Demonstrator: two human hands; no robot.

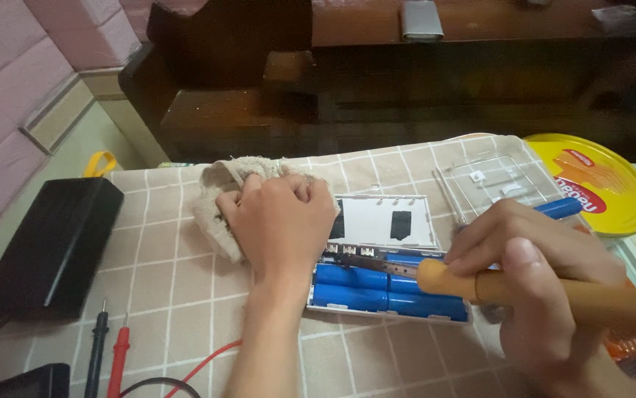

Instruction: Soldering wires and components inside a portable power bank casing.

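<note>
Blue batteries point(384, 289) sit in a white case point(384, 221) in the middle of the table point(178, 258). The left hand point(281, 221) presses down on a beige cloth point(215, 199) beside it. The right hand point(532, 273) wraps tight around an orange-handled tool point(554, 295), its front end over the batteries.

A beige tablecloth with a white grid pattern point(170, 243) is covering the table. A white plastic case point(384, 221) is showing black patches inside and bright blue cylindrical cells point(366, 287). A fuzzy tan cloth point(218, 199) is lying beside it. An orange-yellow tool handle point(554, 295) is crossing the view. A round yellow tin lid with red print point(605, 184), a black box point(53, 243), and red and black probes point(108, 346) are showing too.
</note>
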